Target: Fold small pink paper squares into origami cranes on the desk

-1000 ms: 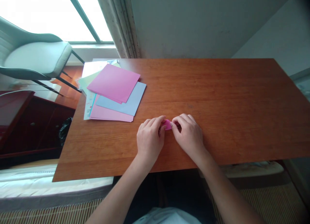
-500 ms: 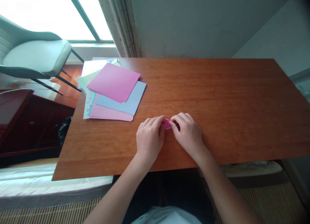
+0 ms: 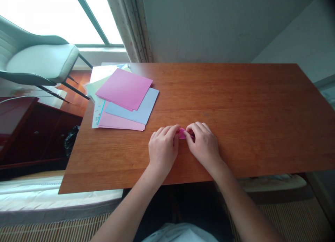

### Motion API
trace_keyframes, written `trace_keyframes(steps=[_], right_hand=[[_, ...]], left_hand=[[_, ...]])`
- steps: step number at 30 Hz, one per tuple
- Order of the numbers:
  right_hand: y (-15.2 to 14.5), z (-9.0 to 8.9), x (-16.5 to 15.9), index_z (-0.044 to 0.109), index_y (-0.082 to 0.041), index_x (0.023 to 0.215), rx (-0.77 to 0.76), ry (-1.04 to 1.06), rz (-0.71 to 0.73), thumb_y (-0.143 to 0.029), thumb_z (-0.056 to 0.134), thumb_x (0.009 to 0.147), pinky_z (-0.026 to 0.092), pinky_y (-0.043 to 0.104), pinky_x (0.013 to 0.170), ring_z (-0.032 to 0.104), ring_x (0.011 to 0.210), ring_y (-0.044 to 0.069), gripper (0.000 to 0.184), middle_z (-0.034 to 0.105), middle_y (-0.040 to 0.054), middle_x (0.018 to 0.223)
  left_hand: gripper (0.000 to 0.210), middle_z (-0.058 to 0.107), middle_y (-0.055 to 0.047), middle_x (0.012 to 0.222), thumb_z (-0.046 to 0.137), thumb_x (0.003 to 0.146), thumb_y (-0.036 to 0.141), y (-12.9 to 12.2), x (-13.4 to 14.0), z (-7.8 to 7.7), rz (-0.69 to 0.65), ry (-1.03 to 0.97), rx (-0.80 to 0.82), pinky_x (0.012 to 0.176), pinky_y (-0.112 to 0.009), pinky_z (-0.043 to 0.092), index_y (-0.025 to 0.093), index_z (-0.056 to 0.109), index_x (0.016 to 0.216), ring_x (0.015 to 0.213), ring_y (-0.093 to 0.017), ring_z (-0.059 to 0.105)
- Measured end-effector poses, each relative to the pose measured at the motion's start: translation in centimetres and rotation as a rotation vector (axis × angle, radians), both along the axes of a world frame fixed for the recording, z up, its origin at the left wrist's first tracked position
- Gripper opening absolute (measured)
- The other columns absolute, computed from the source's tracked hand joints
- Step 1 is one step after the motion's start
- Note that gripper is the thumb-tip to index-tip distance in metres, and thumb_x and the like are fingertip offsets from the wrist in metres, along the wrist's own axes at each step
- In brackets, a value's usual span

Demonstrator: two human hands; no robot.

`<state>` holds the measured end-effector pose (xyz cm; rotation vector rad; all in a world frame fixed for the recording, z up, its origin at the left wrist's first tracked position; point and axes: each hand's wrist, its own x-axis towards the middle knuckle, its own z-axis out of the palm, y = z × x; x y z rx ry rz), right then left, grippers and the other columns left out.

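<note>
Between my two hands is a small folded piece of bright pink paper [image 3: 182,133], just above or on the wooden table [image 3: 248,119]. My left hand [image 3: 164,144] grips its left end, thumb and fingers closed together. At the other end, my right hand [image 3: 202,142] pinches the paper between thumb and forefinger. Most of the paper is covered by my fingers, so its full shape does not show.
To the left on the table lies a loose pile of paper: pink sheets [image 3: 125,88], a blue-grey sheet [image 3: 146,105], lighter pink sheets [image 3: 123,122] and a patterned sheet [image 3: 96,112]. A pale chair [image 3: 39,62] stands past the table's left end. Behind it hangs a curtain [image 3: 131,25].
My right hand has shifted very slightly away from the left, and a bit more of the pink paper shows near its fingertips. The view has moved a little.
</note>
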<state>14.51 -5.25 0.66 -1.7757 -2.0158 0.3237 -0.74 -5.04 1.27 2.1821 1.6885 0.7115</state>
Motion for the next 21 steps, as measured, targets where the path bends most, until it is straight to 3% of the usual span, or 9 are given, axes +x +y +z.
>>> trace_keyframes(steps=[8, 13, 21], right_hand=[[-0.34, -0.41, -0.01, 0.057, -0.022, 0.084, 0.037, 0.014, -0.002, -0.025, 0.055, 0.097, 0.041, 0.034, 0.077, 0.053, 0.085, 0.023, 0.013, 0.063, 0.0046, 0.087], [-0.49, -0.35, -0.07, 0.058, -0.022, 0.086, 0.039, 0.037, -0.011, -0.026, 0.055, 0.098, 0.042, 0.035, 0.078, 0.054, 0.086, 0.023, 0.013, 0.064, 0.0048, 0.088], [-0.42, -0.05, -0.12, 0.058, -0.022, 0.085, 0.006, 0.083, -0.034, -0.029, 0.060, 0.096, 0.042, 0.034, 0.076, 0.054, 0.085, 0.022, 0.013, 0.064, 0.0030, 0.086]], left_hand=[[0.017, 0.075, 0.000, 0.101, 0.060, 0.094, 0.020, -0.18, -0.17, 0.05, 0.020, -0.018, -0.013, 0.075, -0.031, 0.047, 0.024, 0.069, 0.108, 0.086, -0.019, 0.068], [0.011, 0.074, -0.001, 0.095, 0.062, 0.093, 0.021, -0.66, -0.47, -0.06, 0.027, -0.063, -0.013, 0.078, -0.030, 0.047, 0.023, 0.070, 0.101, 0.086, -0.018, 0.066], [0.011, 0.074, 0.000, 0.092, 0.060, 0.094, 0.021, -0.81, -0.05, -0.19, 0.061, 0.023, 0.029, 0.077, -0.032, 0.045, 0.023, 0.070, 0.098, 0.085, -0.020, 0.066]])
